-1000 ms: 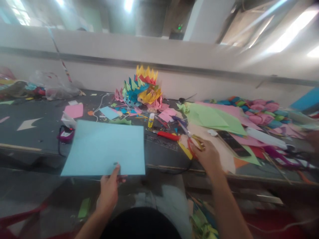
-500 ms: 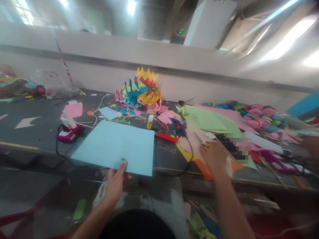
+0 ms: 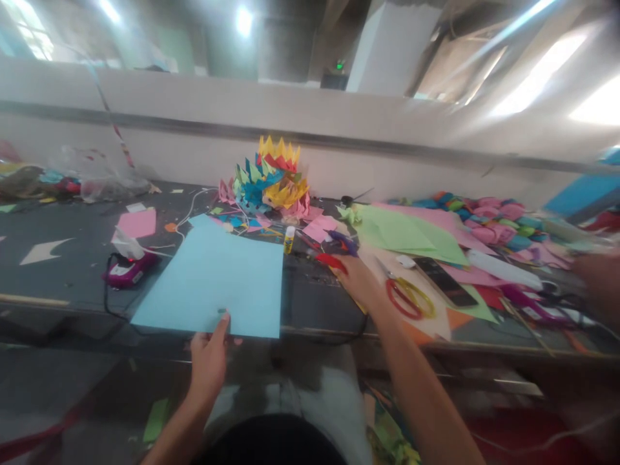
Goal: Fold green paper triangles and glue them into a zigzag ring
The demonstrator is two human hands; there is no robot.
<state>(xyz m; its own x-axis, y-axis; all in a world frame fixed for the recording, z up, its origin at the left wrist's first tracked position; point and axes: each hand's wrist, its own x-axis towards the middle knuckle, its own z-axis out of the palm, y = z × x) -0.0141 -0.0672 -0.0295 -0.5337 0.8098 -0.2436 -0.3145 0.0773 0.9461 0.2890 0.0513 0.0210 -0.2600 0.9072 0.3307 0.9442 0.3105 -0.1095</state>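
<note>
The dark bench (image 3: 53, 274) runs across my whole camera view; over its near edge, left of the middle, I see the light blue paper sheet (image 3: 223, 278); on the right part lie the light green paper sheets (image 3: 407, 236), and at the back stands a heap of zigzag paper crowns (image 3: 276, 184); the two hands are apart from each other; the left hand (image 3: 209, 355) pinches the blue sheet at its near edge, thumb on top; the right hand (image 3: 359, 278) is at the red cutter (image 3: 330, 260), but its fingers are hidden, so I cannot tell whether they grip; right of it lie the smartphone (image 3: 445, 282) and, nearer, the scissors (image 3: 394, 279); the small yellow glue stick (image 3: 289, 241) stands just beside the blue sheet.
</note>
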